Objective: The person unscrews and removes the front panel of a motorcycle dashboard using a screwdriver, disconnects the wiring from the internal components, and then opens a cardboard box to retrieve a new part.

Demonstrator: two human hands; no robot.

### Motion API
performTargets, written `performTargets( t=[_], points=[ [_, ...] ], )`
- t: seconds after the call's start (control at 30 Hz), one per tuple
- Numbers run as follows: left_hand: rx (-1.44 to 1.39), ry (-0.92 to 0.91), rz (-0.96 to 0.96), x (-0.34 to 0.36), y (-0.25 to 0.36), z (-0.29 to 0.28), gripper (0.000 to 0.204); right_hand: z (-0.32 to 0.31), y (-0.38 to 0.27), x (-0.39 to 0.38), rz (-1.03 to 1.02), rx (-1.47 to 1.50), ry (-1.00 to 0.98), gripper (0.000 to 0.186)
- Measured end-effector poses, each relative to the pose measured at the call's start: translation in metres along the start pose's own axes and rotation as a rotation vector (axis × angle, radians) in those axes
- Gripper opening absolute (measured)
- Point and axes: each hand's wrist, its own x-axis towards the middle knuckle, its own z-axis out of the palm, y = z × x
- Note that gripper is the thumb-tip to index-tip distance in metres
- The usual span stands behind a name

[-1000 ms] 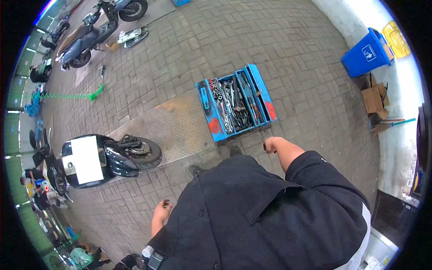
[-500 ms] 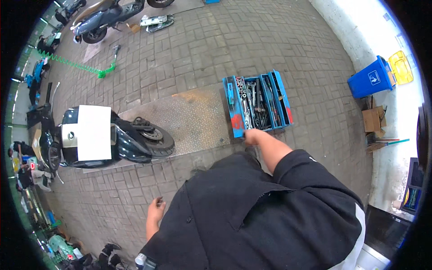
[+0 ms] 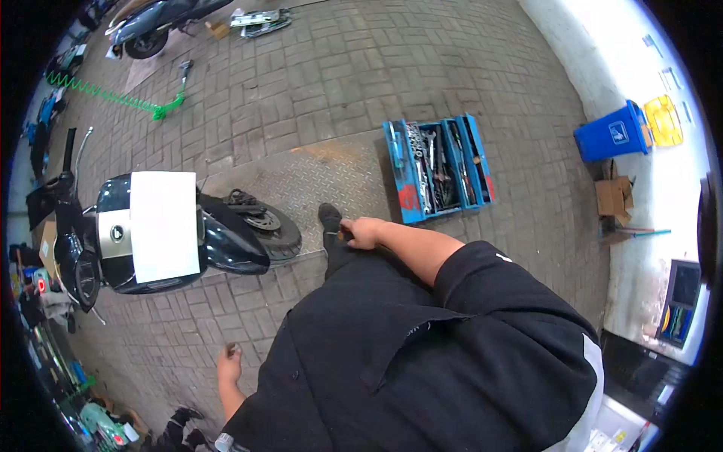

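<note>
My right hand [image 3: 363, 232] swings in front of my body with its fingers closed around a small dark and orange object, too small to identify. It hangs over my dark shoe [image 3: 329, 218], which steps on a metal tread plate [image 3: 301, 177]. An open blue toolbox [image 3: 437, 167], full of wrenches and other tools, lies on the paving just beyond that hand. My left hand [image 3: 228, 367] hangs low at my side with the fingers curled in, above bare paving. A dark scooter [image 3: 226, 241] with a white sheet on its seat stands to my left.
A green coiled hose [image 3: 113, 96] and another scooter [image 3: 154, 22] lie at the far left. A blue bin [image 3: 611, 134], a cardboard box [image 3: 614, 197] and a white wall are on the right. Clutter lines the left edge.
I have walked forward: the toolbox and scooter have come closer. My right arm has swung forward over the tread plate, and my left hand has swung back.
</note>
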Motion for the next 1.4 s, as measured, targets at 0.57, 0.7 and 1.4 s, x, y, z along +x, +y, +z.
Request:
performTargets(
  t=[0.57,0.7,1.4],
  points=[
    [-0.278,0.017,-0.264,-0.023,0.075,0.004,0.052,-0.248,-0.169,0.189,-0.272,0.236,-0.078,0.032],
    [-0.264,-0.034,-0.207,-0.009,0.088,-0.024,0.048,-0.266,-0.264,0.169,-0.311,0.566,0.005,0.031],
    [0.191,1.271,0.817,0.092,0.101,-0.369,0.061,-0.167,-0.511,0.153,-0.703,1.086,0.174,0.028]
  ],
)
